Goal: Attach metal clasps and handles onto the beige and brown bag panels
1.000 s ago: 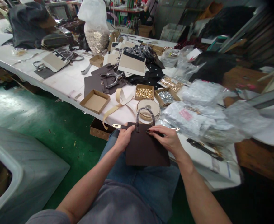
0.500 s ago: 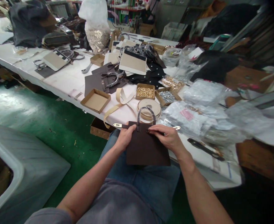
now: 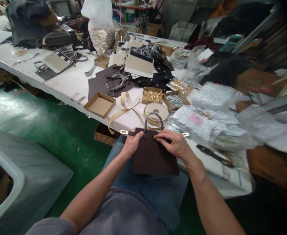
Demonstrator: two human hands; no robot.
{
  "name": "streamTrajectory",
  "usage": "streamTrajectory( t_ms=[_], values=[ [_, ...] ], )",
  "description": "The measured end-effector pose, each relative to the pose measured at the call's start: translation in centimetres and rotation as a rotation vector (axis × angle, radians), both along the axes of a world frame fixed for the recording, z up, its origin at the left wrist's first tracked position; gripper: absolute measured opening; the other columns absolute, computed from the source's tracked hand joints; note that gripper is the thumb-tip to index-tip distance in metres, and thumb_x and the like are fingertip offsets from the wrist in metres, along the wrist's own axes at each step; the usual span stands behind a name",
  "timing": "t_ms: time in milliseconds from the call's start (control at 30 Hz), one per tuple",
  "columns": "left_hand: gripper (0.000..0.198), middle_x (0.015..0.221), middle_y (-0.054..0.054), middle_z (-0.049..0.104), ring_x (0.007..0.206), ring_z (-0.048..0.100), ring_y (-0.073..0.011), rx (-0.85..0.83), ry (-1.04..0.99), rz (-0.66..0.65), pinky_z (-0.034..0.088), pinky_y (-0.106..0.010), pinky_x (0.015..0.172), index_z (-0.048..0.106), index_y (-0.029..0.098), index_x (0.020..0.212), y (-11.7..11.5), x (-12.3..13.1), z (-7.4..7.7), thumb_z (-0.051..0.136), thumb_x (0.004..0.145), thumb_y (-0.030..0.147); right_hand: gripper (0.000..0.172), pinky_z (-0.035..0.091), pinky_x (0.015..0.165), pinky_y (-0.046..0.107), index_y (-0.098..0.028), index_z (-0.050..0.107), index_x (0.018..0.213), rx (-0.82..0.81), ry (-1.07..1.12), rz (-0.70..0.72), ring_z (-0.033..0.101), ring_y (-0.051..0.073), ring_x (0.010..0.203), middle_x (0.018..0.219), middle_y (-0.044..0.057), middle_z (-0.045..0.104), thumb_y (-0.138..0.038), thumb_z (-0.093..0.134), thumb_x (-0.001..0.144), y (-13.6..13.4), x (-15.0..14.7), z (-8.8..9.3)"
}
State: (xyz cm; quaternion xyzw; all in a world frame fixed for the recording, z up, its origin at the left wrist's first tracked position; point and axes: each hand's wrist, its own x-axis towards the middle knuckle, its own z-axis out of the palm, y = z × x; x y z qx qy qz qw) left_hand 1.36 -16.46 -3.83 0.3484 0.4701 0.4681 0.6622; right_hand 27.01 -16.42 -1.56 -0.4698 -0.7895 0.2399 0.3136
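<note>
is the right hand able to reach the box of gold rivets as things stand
Probably yes: the box of gold rivets sits uncovered just beyond the tape roll, though the right hand is busy on the brown bag.

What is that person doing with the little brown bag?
A person sits at a long white table, holding a small dark brown bag at its edge. The left hand grips the bag's top left corner. The right hand pinches the gold-tipped strap running across its top. Just beyond lie a roll of cream webbing, a box of gold studs and a box of silver studs.
</note>
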Motion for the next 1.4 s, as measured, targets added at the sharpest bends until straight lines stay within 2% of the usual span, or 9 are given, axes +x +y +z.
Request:
streamTrajectory(
  t_ms=[367, 567, 733, 900, 1033, 1233, 1400],
  values=[
    [0.022, 0.089, -0.003, 0.073, 0.082, 0.065, -0.0215, -0.021, -0.017, -0.006, 0.055, -0.031, 0.08, 0.075, 0.023, 0.097, -0.3, 0.1, 0.2, 0.08, 0.093, 0.044, 0.018, 0.069, 0.092, 0.045, -0.034, 0.09, 0.115, 0.002, -0.088, 0.077, 0.083, 0.029, 0.103, 0.114, 0.004, 0.087, -0.033, 0.073, 0.108, 0.5, 0.0, 0.4],
    [0.019, 0.091, -0.003, 0.074, 0.085, 0.065, -0.0224, 0.02, 0.009, -0.026, 0.055, -0.03, 0.079, 0.076, 0.023, 0.099, -0.4, 0.2, 0.3, 0.076, 0.096, 0.041, 0.014, 0.067, 0.091, 0.044, -0.034, 0.089, 0.113, 0.007, -0.159, 0.027, 0.082, 0.029, 0.101, 0.111, 0.004, 0.087, -0.033, 0.075, 0.108, -0.1, -0.5, 0.9],
    [0.017, 0.093, -0.004, 0.074, 0.09, 0.064, -0.0226, 0.086, 0.068, -0.011, 0.053, -0.03, 0.082, 0.077, 0.022, 0.098, -0.4, 0.3, 0.9, 0.074, 0.099, 0.039, 0.02, 0.067, 0.092, 0.044, -0.035, 0.088, 0.123, 0.035, -0.19, -0.017, 0.082, 0.029, 0.102, 0.12, 0.004, 0.086, -0.033, 0.074, 0.109, -0.8, -0.7, 0.6],
    [0.018, 0.093, -0.003, 0.073, 0.091, 0.062, -0.0225, 0.146, 0.116, -0.013, 0.05, -0.03, 0.085, 0.077, 0.022, 0.099, -0.8, 0.4, 0.9, 0.072, 0.102, 0.039, 0.018, 0.067, 0.088, 0.043, -0.032, 0.088, 0.117, 0.056, -0.249, -0.004, 0.082, 0.027, 0.098, 0.117, 0.006, 0.085, -0.032, 0.071, 0.111, -0.9, -0.9, 0.6],
    [0.02, 0.097, -0.004, 0.073, 0.095, 0.062, -0.0228, 0.257, 0.178, -0.028, 0.049, -0.03, 0.088, 0.077, 0.022, 0.101, -1.1, 0.4, 1.1, 0.07, 0.107, 0.04, 0.017, 0.065, 0.086, 0.04, -0.031, 0.088, 0.108, 0.04, -0.28, 0.04, 0.08, 0.026, 0.095, 0.111, 0.005, 0.085, -0.027, 0.071, 0.11, -0.5, -0.8, 0.6],
    [0.02, 0.105, -0.004, 0.077, 0.101, 0.066, -0.0236, 0.331, 0.277, -0.054, 0.05, -0.031, 0.095, 0.078, 0.022, 0.111, -1.2, 0.5, 1.3, 0.066, 0.11, 0.039, 0.02, 0.06, 0.085, 0.036, -0.026, 0.086, 0.112, 0.008, -0.361, 0.09, 0.079, 0.025, 0.099, 0.113, 0.006, 0.082, -0.018, 0.068, 0.109, -0.3, -0.7, 1.0],
    [0.02, 0.105, -0.003, 0.075, 0.101, 0.067, -0.0227, 0.417, 0.365, -0.076, 0.051, -0.032, 0.096, 0.075, 0.023, 0.112, -1.2, 0.5, 1.1, 0.06, 0.113, 0.036, 0.021, 0.058, 0.083, 0.034, -0.022, 0.083, 0.11, -0.009, -0.43, 0.11, 0.078, 0.024, 0.099, 0.112, 0.007, 0.08, -0.017, 0.063, 0.112, -0.7, -1.2, 1.5]
  ],
)
